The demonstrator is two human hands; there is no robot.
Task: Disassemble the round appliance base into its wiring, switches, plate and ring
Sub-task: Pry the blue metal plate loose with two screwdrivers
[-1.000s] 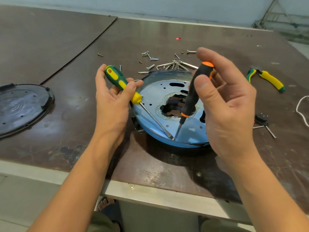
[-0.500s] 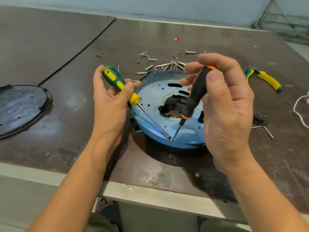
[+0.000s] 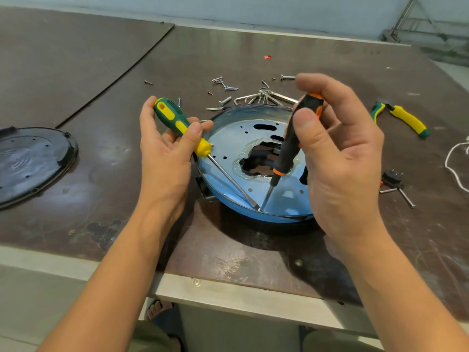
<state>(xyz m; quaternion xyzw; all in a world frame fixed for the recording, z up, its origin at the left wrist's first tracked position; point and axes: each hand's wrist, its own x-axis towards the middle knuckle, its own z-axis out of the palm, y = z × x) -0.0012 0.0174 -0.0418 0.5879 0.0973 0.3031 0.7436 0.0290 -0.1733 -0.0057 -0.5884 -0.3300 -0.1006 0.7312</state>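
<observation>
The worktop (image 3: 253, 47) is a dark brown, scuffed board with a pale metal strip along its near edge, and a light wall runs behind it. Near the front, about the middle of the board, sits the round appliance base (image 3: 228, 138), its shiny plate facing up and mirroring blue, with a jagged hole (image 3: 258, 161) torn through the centre and a dark ring (image 3: 279, 219) along its near rim. The person's left hand (image 3: 165, 153) lies palm-up just left of the base, thumb and fingers curled round the handle of a green-and-yellow screwdriver (image 3: 175, 120), whose long shaft slants down across the plate to the near rim. The right hand (image 3: 340, 153) is raised over the right side of the base, thumb and curled fingers pinching the upper handle of a black-and-orange screwdriver (image 3: 291, 143) that stands steeply, tip down. Both tips meet at nearly the same spot on the near rim, touching or just short of each other; I cannot tell which. Behind the base lie loose screws (image 3: 225, 85) and a fan of bent metal keys (image 3: 264, 96). Far left rests a black round cover (image 3: 30, 161). To the right lie yellow-handled pliers (image 3: 403, 118), a small black switch part (image 3: 392, 179) with screws beside it, and a loop of white cord (image 3: 454, 158) at the edge of view.
</observation>
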